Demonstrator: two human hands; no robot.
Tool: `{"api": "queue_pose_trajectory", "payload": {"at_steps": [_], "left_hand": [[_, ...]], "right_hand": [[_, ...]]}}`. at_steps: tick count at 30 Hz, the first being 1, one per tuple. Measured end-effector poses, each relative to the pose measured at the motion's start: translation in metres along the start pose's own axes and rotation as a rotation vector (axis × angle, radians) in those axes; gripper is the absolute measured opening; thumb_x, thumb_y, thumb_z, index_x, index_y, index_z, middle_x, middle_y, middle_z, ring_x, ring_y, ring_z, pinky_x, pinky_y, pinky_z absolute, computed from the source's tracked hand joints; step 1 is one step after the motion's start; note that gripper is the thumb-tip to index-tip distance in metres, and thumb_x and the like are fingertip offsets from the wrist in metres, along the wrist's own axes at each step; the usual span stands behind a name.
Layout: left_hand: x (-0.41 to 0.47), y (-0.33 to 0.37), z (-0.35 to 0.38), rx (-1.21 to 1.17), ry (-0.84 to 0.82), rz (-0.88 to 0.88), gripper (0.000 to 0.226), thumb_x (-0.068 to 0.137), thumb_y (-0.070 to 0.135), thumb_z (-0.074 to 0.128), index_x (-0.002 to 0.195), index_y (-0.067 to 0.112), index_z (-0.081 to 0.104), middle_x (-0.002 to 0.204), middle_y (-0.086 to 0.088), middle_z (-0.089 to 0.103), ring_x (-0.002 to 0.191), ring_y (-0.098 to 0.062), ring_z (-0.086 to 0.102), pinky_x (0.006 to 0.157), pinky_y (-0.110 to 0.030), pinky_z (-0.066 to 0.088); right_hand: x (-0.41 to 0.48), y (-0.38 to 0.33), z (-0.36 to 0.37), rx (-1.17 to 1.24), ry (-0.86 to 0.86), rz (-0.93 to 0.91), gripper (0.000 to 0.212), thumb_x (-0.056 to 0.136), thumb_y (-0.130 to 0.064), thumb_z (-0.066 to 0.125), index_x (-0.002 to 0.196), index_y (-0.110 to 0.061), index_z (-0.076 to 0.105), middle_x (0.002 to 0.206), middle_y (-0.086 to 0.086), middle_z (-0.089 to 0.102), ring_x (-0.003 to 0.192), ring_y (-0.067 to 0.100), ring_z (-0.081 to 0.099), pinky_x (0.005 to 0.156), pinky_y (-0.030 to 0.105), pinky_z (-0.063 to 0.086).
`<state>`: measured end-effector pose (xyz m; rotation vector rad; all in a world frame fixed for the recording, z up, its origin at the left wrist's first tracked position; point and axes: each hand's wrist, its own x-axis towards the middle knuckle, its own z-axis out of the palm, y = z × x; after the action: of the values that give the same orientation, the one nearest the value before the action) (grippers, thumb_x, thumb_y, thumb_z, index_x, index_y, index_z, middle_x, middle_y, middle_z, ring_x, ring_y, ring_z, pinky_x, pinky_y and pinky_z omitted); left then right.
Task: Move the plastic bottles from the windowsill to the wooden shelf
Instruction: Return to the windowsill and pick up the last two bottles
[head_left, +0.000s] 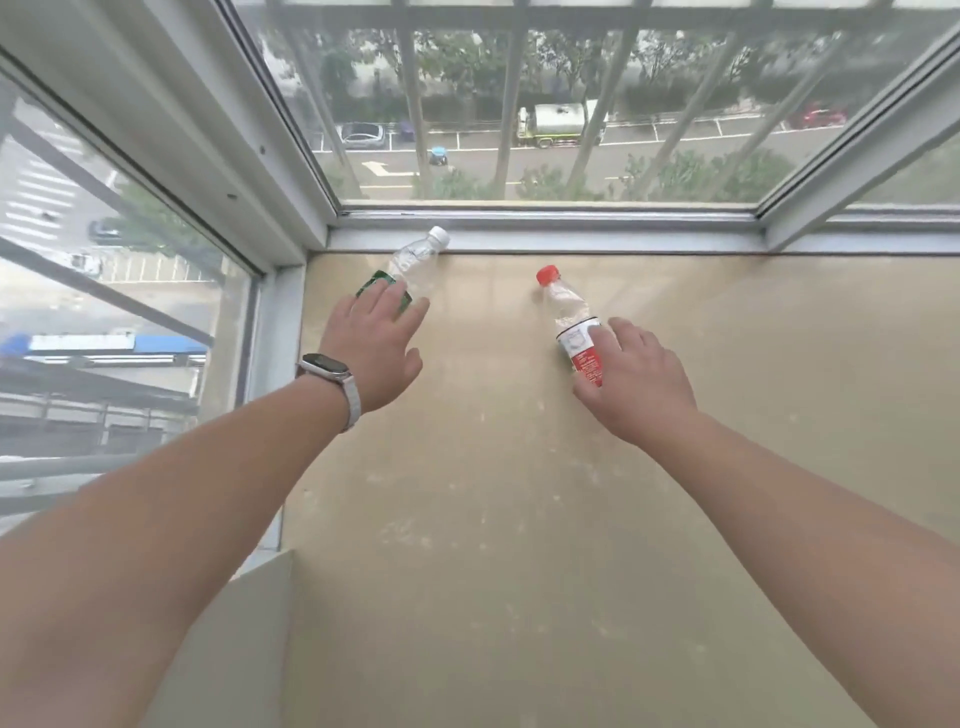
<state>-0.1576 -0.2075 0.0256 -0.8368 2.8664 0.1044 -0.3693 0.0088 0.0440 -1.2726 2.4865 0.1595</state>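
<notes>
The clear plastic bottle with the white cap and green label (413, 262) lies on your beige windowsill (519, 493) at about eleven o'clock, cap toward the window frame (545, 240); your left hand (375, 351), with its pale-strapped wristwatch (332, 382), rests over the label end, fingers spread wide and not closed; the clear plastic bottle with the red cap and red-white label (571, 325) lies at one o'clock, well apart from the first; your right hand (636, 382) touches its lower end, fingers loosely open, gripping nothing yet

Red-capped bottle (574, 332) (red-and-white label); white-capped bottle (410, 265), green label; beige windowsill (519, 493).
</notes>
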Motion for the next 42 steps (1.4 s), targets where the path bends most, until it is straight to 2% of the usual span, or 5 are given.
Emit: {"api": "queue_pose_trajectory", "payload": {"at_steps": [8,15,27,33,42], "left_hand": [[0.052,-0.037,0.051,0.084,-0.066,-0.023,0.050,0.084,0.026,0.064,0.131,0.010,0.056,0.146,-0.020,0.045,0.134,-0.038,0.041,0.100,-0.052,0.040],[0.071,-0.037,0.057,-0.002,-0.071,-0.200,0.058,0.091,0.029,0.058,0.141,0.008,0.038,0.128,-0.023,0.048,0.104,-0.042,0.050,0.073,-0.051,0.047],[0.062,-0.022,0.050,-0.067,-0.167,-0.445,0.077,0.089,0.029,0.061,0.151,0.019,0.017,0.124,-0.020,0.050,0.098,-0.042,0.057,0.065,-0.044,0.042],[0.015,0.008,0.025,-0.225,-0.067,-0.417,0.080,0.085,0.029,0.062,0.153,0.023,0.021,0.124,-0.015,0.053,0.097,-0.038,0.057,0.065,-0.041,0.044],[-0.060,0.071,-0.060,-0.617,0.127,-0.355,0.083,0.083,0.032,0.068,0.154,0.030,0.024,0.135,-0.001,0.054,0.110,-0.021,0.056,0.077,-0.034,0.047]], "right_hand": [[0.063,0.012,0.044,0.226,-0.080,0.184,0.066,0.095,-0.047,0.047,0.151,-0.021,0.022,0.148,0.005,0.033,0.126,0.031,0.041,0.094,0.044,0.041],[0.077,0.014,0.056,0.500,-0.169,0.302,0.044,0.085,-0.041,0.066,0.117,-0.018,0.046,0.102,0.003,0.060,0.075,0.021,0.059,0.056,0.033,0.041],[0.057,0.004,0.054,0.729,-0.217,0.340,0.044,0.082,-0.038,0.068,0.118,-0.023,0.048,0.101,-0.003,0.061,0.082,0.013,0.061,0.061,0.030,0.048],[0.026,0.003,0.031,0.861,-0.191,0.324,0.038,0.082,-0.037,0.069,0.113,-0.028,0.049,0.100,-0.007,0.062,0.086,0.013,0.063,0.071,0.035,0.053],[-0.064,0.005,-0.031,1.006,-0.088,0.343,0.042,0.083,-0.038,0.071,0.116,-0.031,0.047,0.097,-0.018,0.060,0.080,-0.002,0.059,0.062,0.024,0.045]]}}
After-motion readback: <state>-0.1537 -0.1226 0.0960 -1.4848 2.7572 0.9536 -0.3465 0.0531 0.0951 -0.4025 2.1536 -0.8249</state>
